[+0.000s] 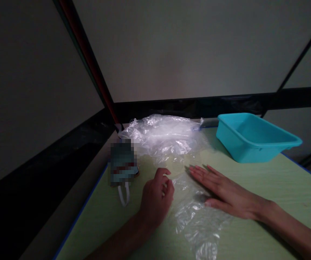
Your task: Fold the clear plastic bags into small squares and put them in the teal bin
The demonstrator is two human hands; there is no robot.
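Observation:
A clear plastic bag (195, 220) lies flat on the pale green table (266, 195) in front of me. My right hand (220, 189) rests flat on its upper part, fingers stretched out and together, pointing left. My left hand (156, 198) sits at the bag's left edge with its fingers curled in a pinch, seemingly on the plastic's edge. Behind both hands lies a crumpled heap of clear plastic bags (163, 135).
A turquoise plastic tub (253, 139) stands at the back right of the table. A blurred-out small object with a white strap (122, 169) lies at the left edge. Dark frame bars and pale walls surround the table.

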